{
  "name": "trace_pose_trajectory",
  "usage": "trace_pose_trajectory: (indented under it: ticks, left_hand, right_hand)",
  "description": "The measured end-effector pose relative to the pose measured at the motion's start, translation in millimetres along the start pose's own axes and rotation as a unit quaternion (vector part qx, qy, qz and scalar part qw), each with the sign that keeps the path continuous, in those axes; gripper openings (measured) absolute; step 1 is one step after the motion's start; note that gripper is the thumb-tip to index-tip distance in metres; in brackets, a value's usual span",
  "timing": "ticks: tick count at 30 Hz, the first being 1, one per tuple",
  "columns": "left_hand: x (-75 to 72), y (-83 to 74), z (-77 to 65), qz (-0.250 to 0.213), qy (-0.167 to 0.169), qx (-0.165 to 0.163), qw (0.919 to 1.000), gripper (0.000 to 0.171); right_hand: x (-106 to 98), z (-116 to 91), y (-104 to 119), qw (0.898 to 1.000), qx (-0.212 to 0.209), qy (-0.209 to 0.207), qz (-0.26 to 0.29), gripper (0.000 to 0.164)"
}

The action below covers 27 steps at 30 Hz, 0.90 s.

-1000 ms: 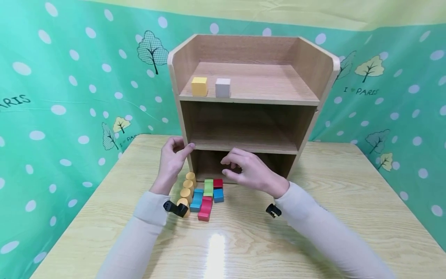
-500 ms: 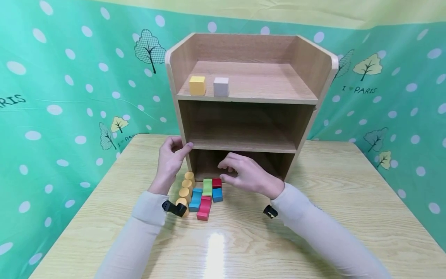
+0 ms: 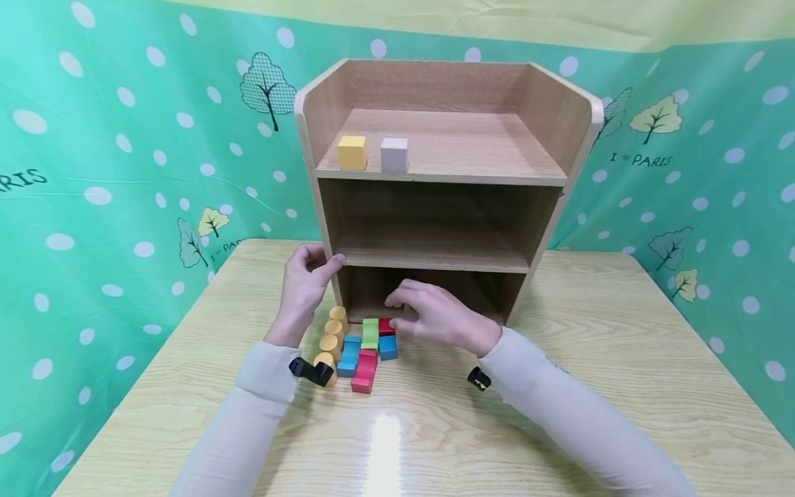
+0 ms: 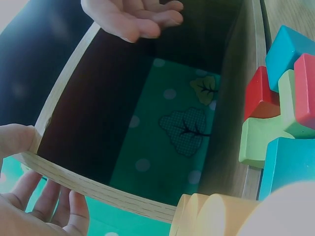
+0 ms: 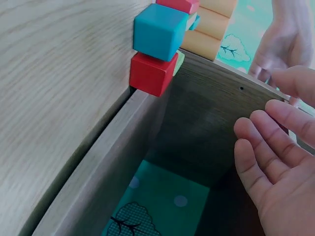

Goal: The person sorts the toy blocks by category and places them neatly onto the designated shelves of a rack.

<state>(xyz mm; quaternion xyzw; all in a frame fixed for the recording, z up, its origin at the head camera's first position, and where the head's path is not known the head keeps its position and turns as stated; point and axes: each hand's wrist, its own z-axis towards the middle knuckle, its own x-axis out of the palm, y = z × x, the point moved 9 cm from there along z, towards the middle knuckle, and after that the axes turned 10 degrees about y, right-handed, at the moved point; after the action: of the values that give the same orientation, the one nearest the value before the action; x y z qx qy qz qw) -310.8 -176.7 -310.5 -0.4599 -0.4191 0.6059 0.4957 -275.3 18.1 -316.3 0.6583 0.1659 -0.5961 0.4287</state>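
My left hand [image 3: 299, 293] holds the left side panel of a wooden shelf unit [image 3: 435, 261]; in the left wrist view its thumb lies on the front edge, fingers on the outer side. My right hand [image 3: 439, 319], fingers loosely bent and holding nothing, hovers before the bottom compartment. Its thumb overlaps the right edge of a small red cube [image 3: 386, 326] in the head view; the right wrist view shows the fingers apart from that cube [image 5: 152, 73]. Beside it lie a blue cube [image 3: 388, 348], a green curved block [image 3: 370, 334], a blue curved block [image 3: 350, 356] and a pinkish-red curved block [image 3: 364, 371].
Several yellow cylinders [image 3: 329, 344] stand in a row below my left hand. On the top shelf sit a yellow cube [image 3: 352, 153] and a grey cube [image 3: 394, 155]. The shelf unit stands on a wooden table [image 3: 528, 428] before a green dotted cloth [image 3: 124, 207].
My right hand has moved down and slightly left, closer to the red cube. The left hand stays on the side panel, and the blocks lie as before.
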Motion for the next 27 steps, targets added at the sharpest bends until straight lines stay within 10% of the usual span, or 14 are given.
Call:
trace_pose_trajectory:
  ticks: [27]
  left_hand:
    - [0.0, -0.8, -0.8, 0.005, 0.003, 0.002, 1.0, 0.039]
  right_hand:
    - [47, 10, -5, 0.995, 0.008, 0.099, 0.003, 0.036]
